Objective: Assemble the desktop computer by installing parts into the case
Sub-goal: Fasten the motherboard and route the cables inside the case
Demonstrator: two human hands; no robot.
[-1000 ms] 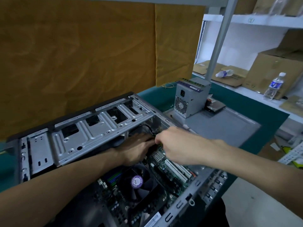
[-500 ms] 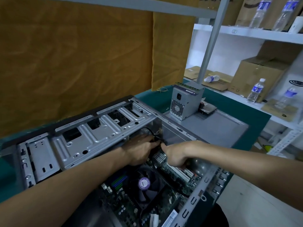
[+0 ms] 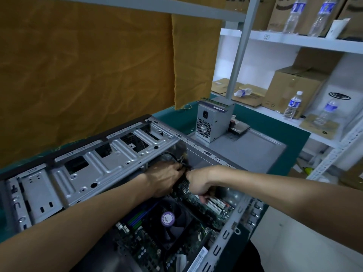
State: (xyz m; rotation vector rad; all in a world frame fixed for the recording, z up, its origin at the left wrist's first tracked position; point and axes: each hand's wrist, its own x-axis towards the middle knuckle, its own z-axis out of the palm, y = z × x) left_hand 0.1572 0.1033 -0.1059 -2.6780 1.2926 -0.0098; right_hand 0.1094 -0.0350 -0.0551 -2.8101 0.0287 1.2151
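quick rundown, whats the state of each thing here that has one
computer case: on its side, open
left hand: inside case at a black cable, grip hidden
right hand: inside case, fingers curled down to the board
cooler fan: mounted on board
power supply: outside case, standing on the side panel

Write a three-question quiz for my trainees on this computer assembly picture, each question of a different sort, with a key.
1. True or false: the power supply is already mounted inside the case.
2. What colour is the sticker on the cooler fan? A green, B purple, C red.
3. Fill in: the left hand and the right hand meet near a black ____ by the drive cage.

Key: 1 false, it stands on the side panel outside; 2 B; 3 cable.
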